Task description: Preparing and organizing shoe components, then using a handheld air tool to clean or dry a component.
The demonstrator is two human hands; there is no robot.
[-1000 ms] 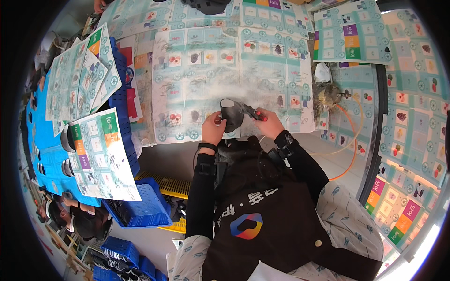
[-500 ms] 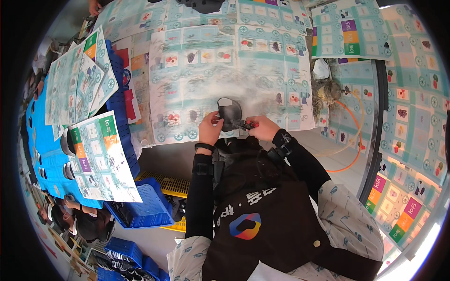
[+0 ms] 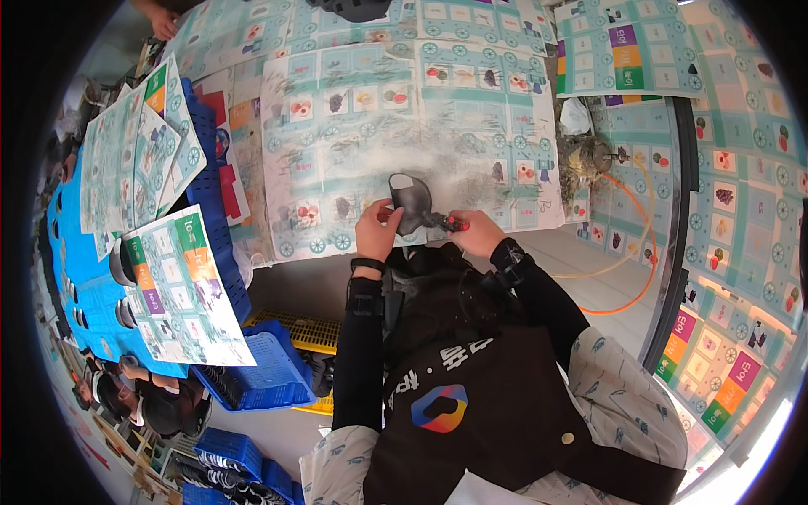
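A dark grey shoe-shaped piece with a pale oval patch at its far end is over the near edge of the paper-covered worktop. Along its left side, the fingers of my left hand are closed at its edge. My right hand is wrapped round a small black-and-red tool, which looks like a spray gun. The tool's dark front end points left at the lower part of the piece, very close to it. The palm hides most of its handle.
Printed sheets smudged with dark marks cover the worktop. At right, a grimy round canister stands near an orange hose. Blue crates and a yellow crate lie lower left. Another person's hand shows top left.
The shoe-shaped piece is tilted slightly differently, and the tool has shifted a little to the right with my right hand. My left hand stays at the piece's left edge.
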